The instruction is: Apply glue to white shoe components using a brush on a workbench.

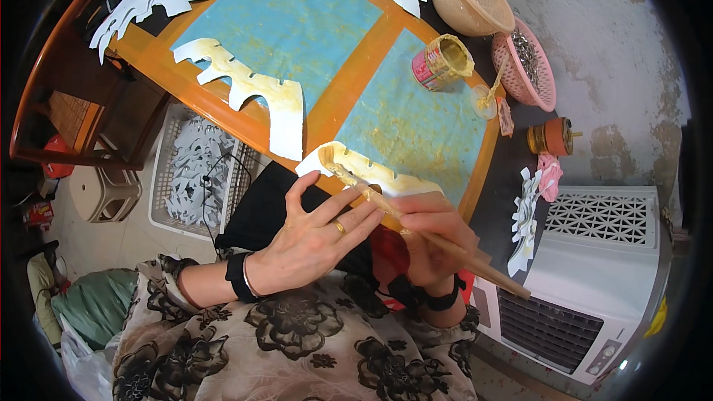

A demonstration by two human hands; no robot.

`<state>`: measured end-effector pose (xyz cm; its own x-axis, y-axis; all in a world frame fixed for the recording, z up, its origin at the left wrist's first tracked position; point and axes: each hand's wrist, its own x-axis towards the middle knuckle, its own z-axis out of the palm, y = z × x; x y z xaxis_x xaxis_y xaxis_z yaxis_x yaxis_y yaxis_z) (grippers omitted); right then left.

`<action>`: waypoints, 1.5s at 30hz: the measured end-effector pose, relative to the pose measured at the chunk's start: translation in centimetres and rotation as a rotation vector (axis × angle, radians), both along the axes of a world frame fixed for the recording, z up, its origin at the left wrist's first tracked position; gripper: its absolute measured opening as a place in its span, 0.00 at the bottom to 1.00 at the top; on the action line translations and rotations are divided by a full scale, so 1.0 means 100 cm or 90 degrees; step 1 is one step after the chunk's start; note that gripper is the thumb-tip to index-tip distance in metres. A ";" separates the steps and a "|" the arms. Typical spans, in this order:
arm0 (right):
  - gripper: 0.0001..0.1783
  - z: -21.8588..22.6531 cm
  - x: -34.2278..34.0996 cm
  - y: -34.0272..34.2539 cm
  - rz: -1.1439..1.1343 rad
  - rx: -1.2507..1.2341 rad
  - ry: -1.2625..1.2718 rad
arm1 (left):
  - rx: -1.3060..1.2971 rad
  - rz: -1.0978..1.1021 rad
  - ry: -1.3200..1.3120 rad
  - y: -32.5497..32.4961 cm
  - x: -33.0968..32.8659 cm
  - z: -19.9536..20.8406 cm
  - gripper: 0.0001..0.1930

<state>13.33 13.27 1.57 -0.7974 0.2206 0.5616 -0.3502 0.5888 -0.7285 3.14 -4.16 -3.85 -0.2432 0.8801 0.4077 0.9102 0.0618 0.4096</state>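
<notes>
My right hand (434, 234) is closed around the long wooden handle of a glue brush (486, 269). Its bristle end lies against a white curved cut-out piece (356, 162) at the near edge of the table, smeared yellowish along its notched side. My left hand (312, 232) has its fingers spread, with fingertips on or just beside the near edge of that piece; a ring and a dark wristband show. Farther off to the left, a second white notched piece (286, 122) with the same yellowish coating lies on the blue sheet.
An orange-framed table with blue sheets (286, 11) spreads ahead. On it stand an open glue tin (442, 63) and stacked white pieces (160, 0). Beyond are a beige basket (471, 0) and a pink basket (531, 67). A crate (160, 197) and an air cooler (601, 267) flank me.
</notes>
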 end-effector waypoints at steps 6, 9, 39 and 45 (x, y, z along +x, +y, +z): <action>0.06 -0.004 0.005 0.007 0.000 -0.084 -0.022 | -0.036 0.010 0.060 0.000 -0.001 0.000 0.26; 0.08 -0.006 0.006 0.009 -0.043 -0.136 -0.047 | -0.035 0.014 0.057 0.001 -0.001 0.000 0.26; 0.04 -0.013 0.009 -0.001 -0.169 -0.141 -0.049 | -0.016 0.000 0.019 0.000 -0.001 -0.002 0.28; 0.08 -0.003 0.012 0.003 -0.229 -0.178 -0.113 | -0.032 0.005 0.042 0.000 -0.002 -0.001 0.29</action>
<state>14.55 13.55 1.24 -0.7204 0.6231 0.3046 -0.0167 0.4234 -0.9058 2.96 -4.20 -3.99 -0.2236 0.8982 0.3784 0.9348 0.0876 0.3443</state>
